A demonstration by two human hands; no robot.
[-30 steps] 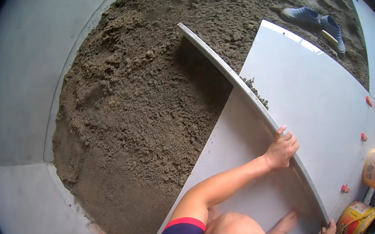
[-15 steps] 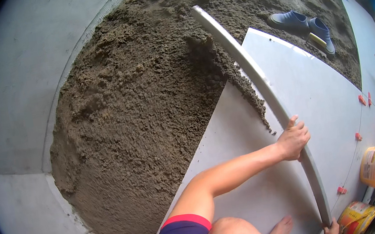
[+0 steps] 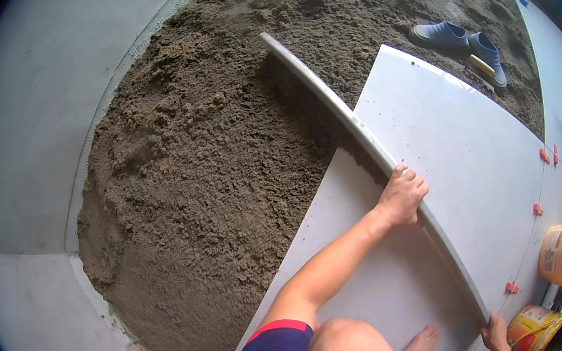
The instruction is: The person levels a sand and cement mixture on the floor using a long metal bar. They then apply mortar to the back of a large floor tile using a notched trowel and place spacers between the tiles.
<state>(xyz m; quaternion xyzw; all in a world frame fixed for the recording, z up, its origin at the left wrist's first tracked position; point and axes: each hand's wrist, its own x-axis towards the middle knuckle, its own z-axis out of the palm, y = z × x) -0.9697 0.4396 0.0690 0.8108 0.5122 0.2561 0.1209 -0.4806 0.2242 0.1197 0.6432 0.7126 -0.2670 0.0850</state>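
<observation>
Over the last half second the long pale bar (image 3: 337, 103) has swung toward the person's left: its far end now lies farther left over the rough grey-brown mortar bed (image 3: 181, 190), and the left hand (image 3: 404, 195) has shifted with it, leftward and a little away from the body. The ridge of loose mortar that lay in plain sight on the near tile (image 3: 343, 202) is now mostly behind the bar, only a dark crumbly strip showing along its left edge. For the work in hand, this looks like one sweep of a back-and-forth stroke across the bed – a judgement, since the surface there remains lumpy.

The left grip is closed, fingers wrapped over the bar's upper edge around its middle; the right hand (image 3: 495, 334) seems to have its grip closed on the near end, though part of it is hidden. The bar runs slantwise from that end, over the pale tiles and out above the mortar; whether its far end touches the bed cannot be told. It looks slim, straight-sided and dull whitish-grey, its bend likely the lens's doing – a dark shadow edges its left side
</observation>
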